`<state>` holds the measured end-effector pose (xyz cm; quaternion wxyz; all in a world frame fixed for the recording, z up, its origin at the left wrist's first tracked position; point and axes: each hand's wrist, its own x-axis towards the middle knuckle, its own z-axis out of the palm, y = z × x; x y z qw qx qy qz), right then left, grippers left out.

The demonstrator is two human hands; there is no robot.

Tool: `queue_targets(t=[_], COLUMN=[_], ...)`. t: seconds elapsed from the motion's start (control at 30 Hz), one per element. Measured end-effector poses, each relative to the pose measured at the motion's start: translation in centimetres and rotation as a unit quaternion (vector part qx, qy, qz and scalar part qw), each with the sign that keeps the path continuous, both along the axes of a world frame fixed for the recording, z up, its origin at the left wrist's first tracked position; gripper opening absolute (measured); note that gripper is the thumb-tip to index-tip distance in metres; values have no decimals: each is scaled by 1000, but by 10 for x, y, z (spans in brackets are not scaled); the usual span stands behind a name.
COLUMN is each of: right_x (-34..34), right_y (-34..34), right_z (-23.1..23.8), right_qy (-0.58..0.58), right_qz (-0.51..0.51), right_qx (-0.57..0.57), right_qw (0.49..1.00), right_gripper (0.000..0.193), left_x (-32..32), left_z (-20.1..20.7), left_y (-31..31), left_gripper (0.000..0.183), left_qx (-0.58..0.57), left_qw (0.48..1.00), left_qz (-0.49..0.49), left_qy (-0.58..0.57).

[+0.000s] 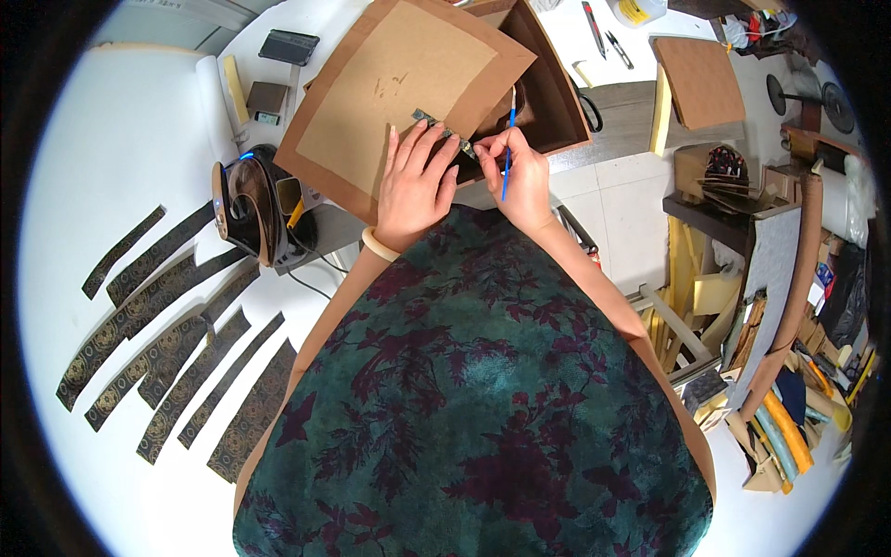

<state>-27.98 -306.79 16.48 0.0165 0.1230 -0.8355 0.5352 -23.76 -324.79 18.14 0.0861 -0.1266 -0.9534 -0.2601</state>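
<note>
Brown card sheet (399,88) carries the patterned fabric strip (444,130) at its near edge, long axis left-right; left hand (415,181) flat pinning it, right hand (520,172) gripping blue brush (509,148).

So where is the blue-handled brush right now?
In the head view, the blue-handled brush is in the right hand, upper centre, beside the left hand on the brown board.

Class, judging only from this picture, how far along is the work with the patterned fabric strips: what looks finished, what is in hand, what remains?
Done: many strips lie cut on the white table. In hand: the left hand presses one patterned strip onto the brown cardboard sheet, while the right hand holds a blue-handled brush beside it. Left: apparently the laid-out strips, untouched.
</note>
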Motion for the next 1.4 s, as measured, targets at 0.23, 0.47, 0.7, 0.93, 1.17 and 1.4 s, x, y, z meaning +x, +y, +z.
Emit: queue_targets(t=[0.23,0.47,0.7,0.93,1.17,1.4], right_x=[-1,-2,-3,-5,-28,-34], right_y=[-3,-4,-5,3,37,21], right_z=[-3,-3,-5,6,60,37], right_qy=[1,-14,-6,-20,301,133], right_qz=[2,-5,-10,-58,-111,72], right_qx=[-22,-20,5,-59,159,192], right_qw=[1000,1000,1000,996,934,970], right_gripper=[26,26,26,26,27,21], left_x=[-1,-1,-1,-4,-2,-1], left_z=[0,3,1,3,6,5], left_y=[1,4,9,9,3,2], left_gripper=[42,40,37,40,47,50], left_qx=[-6,-36,-25,-5,-30,-32], left_qw=[1000,999,998,1000,1000,999], left_qz=[8,25,47,26,-5,-11], left_qy=[1,15,15,-5,-9,-6])
